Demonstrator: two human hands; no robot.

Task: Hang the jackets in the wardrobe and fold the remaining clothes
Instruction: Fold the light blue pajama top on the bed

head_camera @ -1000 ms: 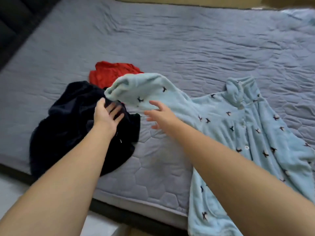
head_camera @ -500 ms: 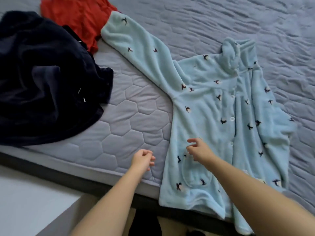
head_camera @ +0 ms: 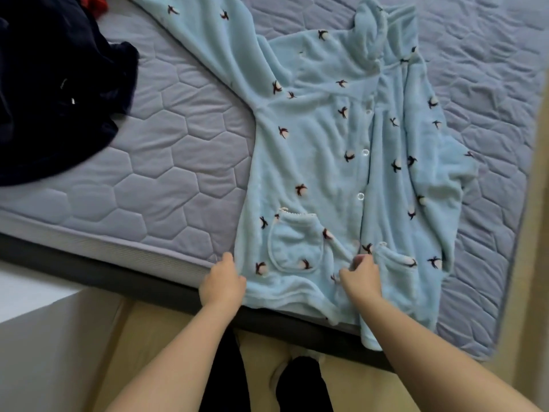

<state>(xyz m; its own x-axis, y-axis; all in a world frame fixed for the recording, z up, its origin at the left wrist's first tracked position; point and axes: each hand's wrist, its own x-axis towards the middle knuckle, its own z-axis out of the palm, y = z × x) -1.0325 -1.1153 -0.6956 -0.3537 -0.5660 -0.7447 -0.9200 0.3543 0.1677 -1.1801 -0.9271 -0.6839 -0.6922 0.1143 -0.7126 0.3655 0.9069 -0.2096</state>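
Soft grey-blue bedding with six-sided stitching [head_camera: 178, 162] fills most of what you see, and it sits on a dark bed frame [head_camera: 118, 275]. Your light blue fluffy button-up top with little dark birds [head_camera: 320, 144] lies spread flat on the right half of the bed. Its collar [head_camera: 368, 34] points to the far side. One long sleeve [head_camera: 208, 34] reaches out to the far left. The bottom edge hangs a little over the near edge of the bed.

Your left hand [head_camera: 222, 282] is curled and grips the near left corner of the blue top, right at the bed's edge. Your right hand [head_camera: 361, 279] is also curled and pinches the cloth near the bottom middle, between the two round pockets [head_camera: 294, 248]. Small clear buttons [head_camera: 365, 152] run up the front, away from your right hand.

On the far left lies a dark navy fluffy piece of clothing in a heap [head_camera: 53, 93], apart from the blue top. A bit of red cloth [head_camera: 95, 1] peeks out behind it at the far edge.

Down near you is the tan floor [head_camera: 142, 337] and your dark trouser legs [head_camera: 225, 373].
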